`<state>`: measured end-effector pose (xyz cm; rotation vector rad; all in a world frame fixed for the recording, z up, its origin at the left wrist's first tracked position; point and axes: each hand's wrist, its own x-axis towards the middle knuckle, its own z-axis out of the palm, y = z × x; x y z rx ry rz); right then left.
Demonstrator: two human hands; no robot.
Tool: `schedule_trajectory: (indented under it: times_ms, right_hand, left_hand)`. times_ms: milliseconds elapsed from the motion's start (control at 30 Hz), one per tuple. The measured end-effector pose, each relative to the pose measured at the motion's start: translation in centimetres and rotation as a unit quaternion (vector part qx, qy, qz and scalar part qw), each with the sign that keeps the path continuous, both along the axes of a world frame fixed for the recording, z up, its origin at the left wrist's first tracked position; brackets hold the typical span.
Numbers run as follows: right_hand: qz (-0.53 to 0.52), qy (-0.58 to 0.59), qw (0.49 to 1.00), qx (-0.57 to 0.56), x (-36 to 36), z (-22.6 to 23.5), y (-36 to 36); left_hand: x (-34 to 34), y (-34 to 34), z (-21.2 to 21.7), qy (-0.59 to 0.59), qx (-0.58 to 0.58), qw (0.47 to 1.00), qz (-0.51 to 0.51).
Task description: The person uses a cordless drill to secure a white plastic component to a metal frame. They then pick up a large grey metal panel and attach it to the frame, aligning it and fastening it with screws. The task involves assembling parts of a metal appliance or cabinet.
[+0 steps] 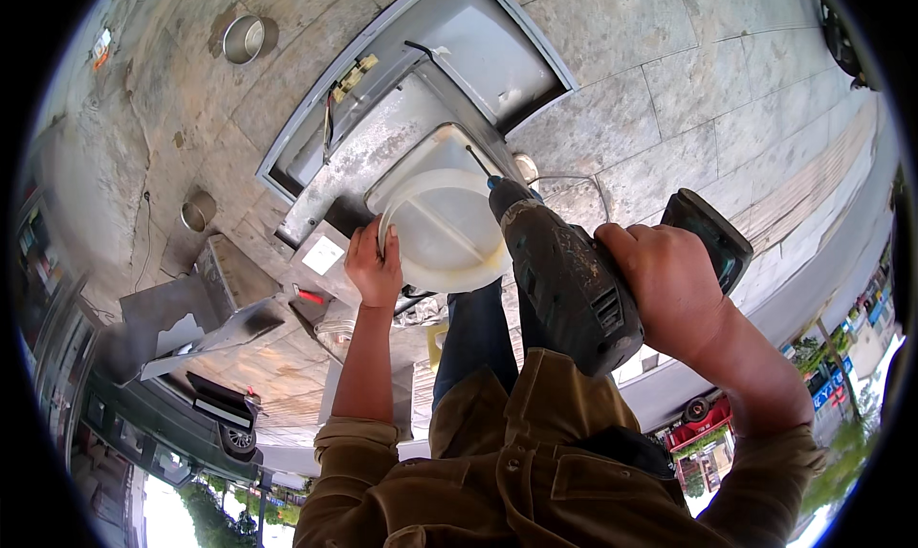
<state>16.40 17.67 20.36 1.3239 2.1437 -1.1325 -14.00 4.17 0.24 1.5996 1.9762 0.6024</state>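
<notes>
My right hand (665,271) grips a dark, scuffed cordless drill (574,280) by its handle, with the fingers wrapped round it. A thin bit sticks out of the chuck and points away and to the left, over a pale rounded-corner panel (435,156). Whether the bit touches anything cannot be made out. A translucent white round plastic part (435,228), with a raised rim and a bar across its middle, lies in front of me. My left hand (373,266) holds its left rim, thumb inside and fingers outside. The drill body hides the part's right edge.
Beyond the plastic part, a grey metal housing (521,60) lies on the paved ground, with wires and a yellowish connector (356,75). Two metal cans (244,39) (198,210) stand to the left. Bent sheet metal (225,299) and a red-handled tool (309,296) lie nearer left.
</notes>
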Motion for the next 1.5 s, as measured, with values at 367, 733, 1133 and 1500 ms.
schedule_trajectory:
  times_ms: [367, 733, 1133, 1500]
  right_hand:
    - [0.092, -0.085, 0.991, -0.046, -4.7, 1.8, 4.3]
    - [0.162, -0.158, 0.974, -0.015, -7.8, 2.0, 4.2]
    - [0.138, -0.096, 0.986, -0.004, -7.8, 1.8, 4.9]
    - [0.13, -0.085, 0.988, 0.008, -5.8, 1.5, 3.2]
  left_hand:
    - [-0.5, -0.1, -0.4, -0.006, 0.043, 0.999, 0.01]
    - [-0.6, -0.4, -0.9, -0.014, 0.063, 0.998, 0.024]
    - [-0.7, -0.5, -0.8, -0.02, 0.068, 0.997, 0.03]
    - [-0.1, -0.4, -0.5, -0.009, 0.078, 0.996, 0.045]
